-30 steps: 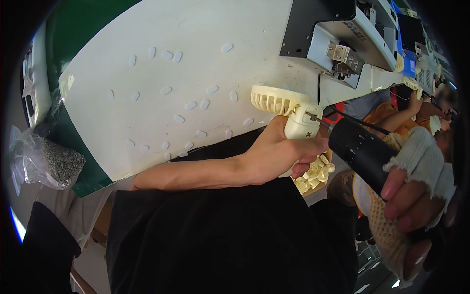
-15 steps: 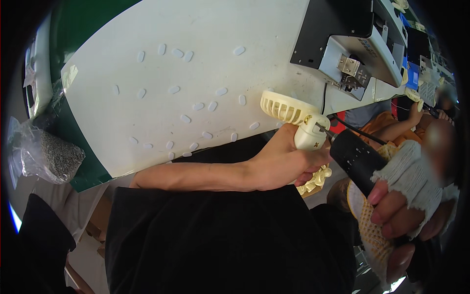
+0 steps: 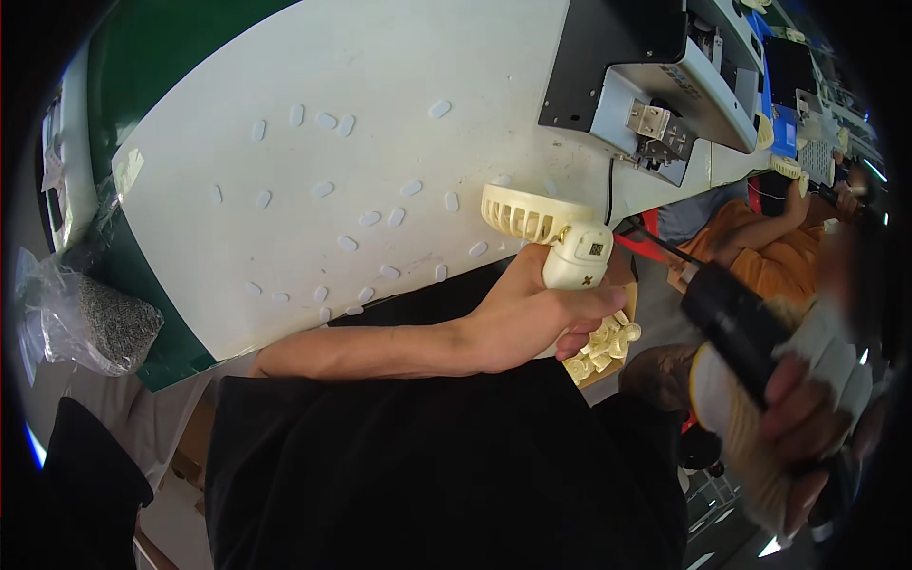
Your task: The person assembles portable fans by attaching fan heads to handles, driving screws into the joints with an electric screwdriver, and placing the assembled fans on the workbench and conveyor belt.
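My left hand [image 3: 537,313] is wrapped round the handle of a cream handheld fan [image 3: 574,266], whose slotted round head points left over the table's edge. A small dark square patch and a cross-shaped mark show on the fan's body. To the right, my right hand [image 3: 803,418], partly covered by a whitish knit glove with bare fingertips, grips a black electric screwdriver [image 3: 736,323]. Its tip points up and left, apart from the fan. Motion blurs this hand and the tool.
Small white oval pieces [image 3: 369,218] lie scattered over the white tabletop [image 3: 228,247]. A black and grey machine [image 3: 617,85] stands at the far right. Cream parts fill a box [image 3: 622,366] below my left hand. A plastic bag of grey material [image 3: 119,323] sits left; another person [image 3: 760,233] sits right.
The screwdriver has drawn back to the right, its tip leaving the fan's neck. My left hand still holds the fan, now turned slightly so the dark square shows. The whole view has shifted a little.
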{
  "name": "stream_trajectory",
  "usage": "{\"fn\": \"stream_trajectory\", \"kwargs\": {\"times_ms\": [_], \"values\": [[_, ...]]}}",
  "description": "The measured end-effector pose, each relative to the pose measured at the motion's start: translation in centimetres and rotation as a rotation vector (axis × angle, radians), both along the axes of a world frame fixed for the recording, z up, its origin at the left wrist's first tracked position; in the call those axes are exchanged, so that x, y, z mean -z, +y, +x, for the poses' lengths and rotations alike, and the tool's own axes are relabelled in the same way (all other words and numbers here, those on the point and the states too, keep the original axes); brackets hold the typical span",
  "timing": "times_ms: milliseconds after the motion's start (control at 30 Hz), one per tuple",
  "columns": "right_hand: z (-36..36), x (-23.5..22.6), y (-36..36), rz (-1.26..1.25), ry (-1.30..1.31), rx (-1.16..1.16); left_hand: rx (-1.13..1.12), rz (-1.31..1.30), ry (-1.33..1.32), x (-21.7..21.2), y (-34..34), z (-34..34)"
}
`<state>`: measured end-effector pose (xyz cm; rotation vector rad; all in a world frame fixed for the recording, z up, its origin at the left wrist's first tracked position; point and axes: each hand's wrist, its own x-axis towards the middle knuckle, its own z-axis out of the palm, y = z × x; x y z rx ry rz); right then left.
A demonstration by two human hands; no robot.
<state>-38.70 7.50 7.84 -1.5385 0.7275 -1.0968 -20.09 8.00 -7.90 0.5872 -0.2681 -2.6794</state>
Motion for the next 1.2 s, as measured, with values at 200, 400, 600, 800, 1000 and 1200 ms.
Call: {"fn": "stream_trajectory", "kwargs": {"times_ms": [200, 400, 600, 800, 1000, 1200], "values": [[-3.6, 6.4, -4.9, -0.037, -0.060, 0.020, -0.004, 0.071, 0.026, -0.1, -0.1, 0.3], [-3.3, 6.7, -3.8, 0.095, -0.168, -0.015, -0.016, 0.103, 0.014, 0.1, 0.2, 0.4], [0.3, 0.4, 2.8, 0.109, -0.040, 0.226, -0.013, 0.091, 0.009, 0.1, 0.2, 0.1], [0.2, -0.3, 4.4, 0.124, 0.120, 0.140, -0.008, 0.093, -0.017, -0.1, -0.1, 0.2], [1.9, 1.3, 4.5, 0.139, 0.004, 0.356, -0.018, 0.068, -0.020, 0.1, 0.1, 0.0], [2.6, 2.1, 2.3, 0.103, -0.001, 0.163, -0.013, 0.026, -0.018, 0.2, 0.4, 0.0]]}}
